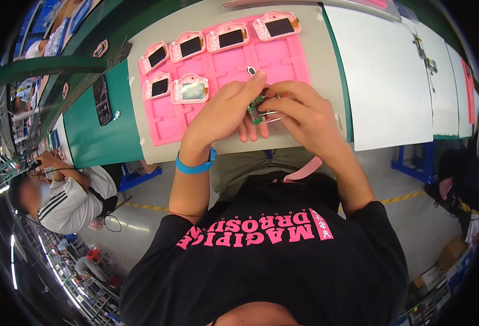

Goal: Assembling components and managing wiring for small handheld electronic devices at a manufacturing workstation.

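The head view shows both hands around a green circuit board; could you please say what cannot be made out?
Head view:
Green circuit board: partly hidden by the right hand.
Slender metal piece beside it: too small to identify.
Pale piece by left hand: too small to identify.
Pink tray, near-right corner: hidden behind both hands.

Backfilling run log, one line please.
left hand: cupped around green circuit board; right hand: thin metal tool at board; pink tray: six pink shells
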A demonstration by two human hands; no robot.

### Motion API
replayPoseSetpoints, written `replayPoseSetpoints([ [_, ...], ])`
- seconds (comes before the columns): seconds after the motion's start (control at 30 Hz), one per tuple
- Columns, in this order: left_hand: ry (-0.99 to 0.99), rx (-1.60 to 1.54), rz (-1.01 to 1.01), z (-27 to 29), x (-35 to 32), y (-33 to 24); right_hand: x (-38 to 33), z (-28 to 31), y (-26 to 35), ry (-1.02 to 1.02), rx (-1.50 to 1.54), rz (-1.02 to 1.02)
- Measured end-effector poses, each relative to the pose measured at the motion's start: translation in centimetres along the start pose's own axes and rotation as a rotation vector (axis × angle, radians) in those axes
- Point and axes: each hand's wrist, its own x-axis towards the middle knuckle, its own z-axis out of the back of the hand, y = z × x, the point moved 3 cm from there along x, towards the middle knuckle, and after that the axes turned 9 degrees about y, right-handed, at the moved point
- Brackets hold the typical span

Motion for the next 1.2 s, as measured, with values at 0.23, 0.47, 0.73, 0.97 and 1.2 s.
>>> replayPoseSetpoints([
  [0.23, -0.177, -0.092, -0.083, 0.1, -2.7, 0.8, 0.9, -0.6, -1.1, 0.058, -0.108, 0.082],
  [0.47, -0.583, 0.351, -0.399, -1.2, -4.2, 3.5, 1.6, 0.6, -0.4, 0.169, -0.185, -0.032],
  [0.73, -0.761, 0.686, -0.516, -1.9, -2.6, 5.5, 1.7, 1.1, 0.1, 0.248, -0.298, -0.048],
  [0.97, -0.741, 0.666, -0.511, -1.5, -2.1, 5.7, 1.6, 0.2, -0.9, 0.187, -0.238, -0.079],
  [1.2, -0.737, 0.560, -0.452, -1.4, -1.8, 4.7, 3.1, 1.2, -0.6, 0.119, 0.057, -0.321],
])
